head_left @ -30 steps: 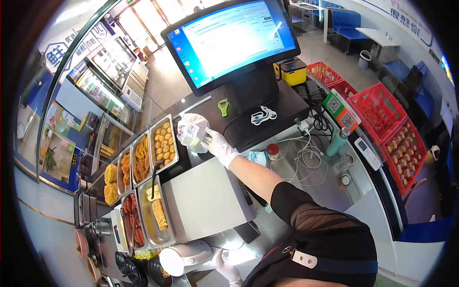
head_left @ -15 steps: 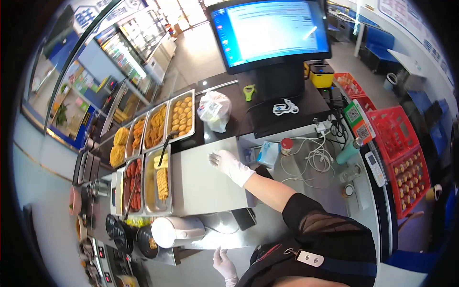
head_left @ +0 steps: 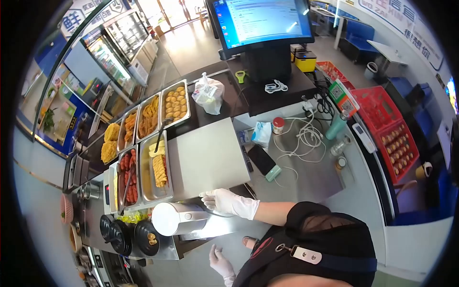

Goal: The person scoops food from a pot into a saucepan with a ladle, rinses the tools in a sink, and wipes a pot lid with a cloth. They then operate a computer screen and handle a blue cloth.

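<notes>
My right hand (head_left: 230, 203), in a white glove, is stretched out with its fingers apart. It hovers by the front edge of the flat steel cover (head_left: 205, 155), close to the white electric kettle (head_left: 174, 219). Whether the fingertips touch the cover, I cannot tell. Lower down, my left hand (head_left: 220, 260), also gloved, hangs in front of the counter with loosely spread fingers and nothing in them. Left of the cover, a steel tray (head_left: 147, 189) holds skewered food and black tongs (head_left: 159, 136). Beside it lies a tray of red sausages (head_left: 128, 174).
Behind are trays of fried food and small round balls (head_left: 175, 105), plus a tied plastic bag (head_left: 208, 95). A monitor (head_left: 260, 24) stands at the back. To the right lie a phone (head_left: 262, 160), white cables (head_left: 306, 138) and red crates (head_left: 400, 148). Black bowls (head_left: 117, 237) sit lower left.
My right hand has drawn back from above the steel cover to its front edge near the kettle. The phone behind that arm now shows. My left hand stays low and the view has shifted slightly.
</notes>
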{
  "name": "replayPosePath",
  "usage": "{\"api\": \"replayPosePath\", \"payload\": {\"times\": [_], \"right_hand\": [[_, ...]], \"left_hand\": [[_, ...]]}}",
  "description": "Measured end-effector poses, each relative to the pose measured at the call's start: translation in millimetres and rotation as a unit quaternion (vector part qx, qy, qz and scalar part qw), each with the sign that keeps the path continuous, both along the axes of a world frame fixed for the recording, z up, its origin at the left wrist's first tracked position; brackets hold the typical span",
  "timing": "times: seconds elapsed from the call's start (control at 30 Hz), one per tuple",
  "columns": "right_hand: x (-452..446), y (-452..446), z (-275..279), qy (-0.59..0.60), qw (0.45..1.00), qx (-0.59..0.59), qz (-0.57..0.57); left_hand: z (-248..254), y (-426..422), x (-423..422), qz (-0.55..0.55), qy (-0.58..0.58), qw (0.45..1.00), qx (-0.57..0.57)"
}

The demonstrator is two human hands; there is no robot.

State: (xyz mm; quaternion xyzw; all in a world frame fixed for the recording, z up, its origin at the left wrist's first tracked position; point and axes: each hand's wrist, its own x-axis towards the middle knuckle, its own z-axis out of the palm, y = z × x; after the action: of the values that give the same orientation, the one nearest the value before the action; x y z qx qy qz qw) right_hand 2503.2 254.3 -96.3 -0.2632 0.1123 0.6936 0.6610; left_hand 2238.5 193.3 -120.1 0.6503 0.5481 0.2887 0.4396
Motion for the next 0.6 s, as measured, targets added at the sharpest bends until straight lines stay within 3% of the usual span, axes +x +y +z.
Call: {"api": "replayPosePath", "payload": {"times": [0.1, 0.27, 0.6], "right_hand": [[-14.6, -2.1, -1.5, -0.004, 0.999, 0.037, -0.006], [-26.5, -11.1, -1.0, 0.017, 0.999, 0.000, -0.037], [33.9, -45.3, -35.6, 0.049, 0.991, 0.046, -0.116]], "left_hand": [[2.1, 18.4, -17.4, -0.014, -0.007, 1.000, 0.012], [1.4, 34.4, -34.1, -0.050, 0.012, 0.999, 0.004], [11.3, 25.3, 25.6, -0.109, -0.010, 0.993, 0.033]]}}
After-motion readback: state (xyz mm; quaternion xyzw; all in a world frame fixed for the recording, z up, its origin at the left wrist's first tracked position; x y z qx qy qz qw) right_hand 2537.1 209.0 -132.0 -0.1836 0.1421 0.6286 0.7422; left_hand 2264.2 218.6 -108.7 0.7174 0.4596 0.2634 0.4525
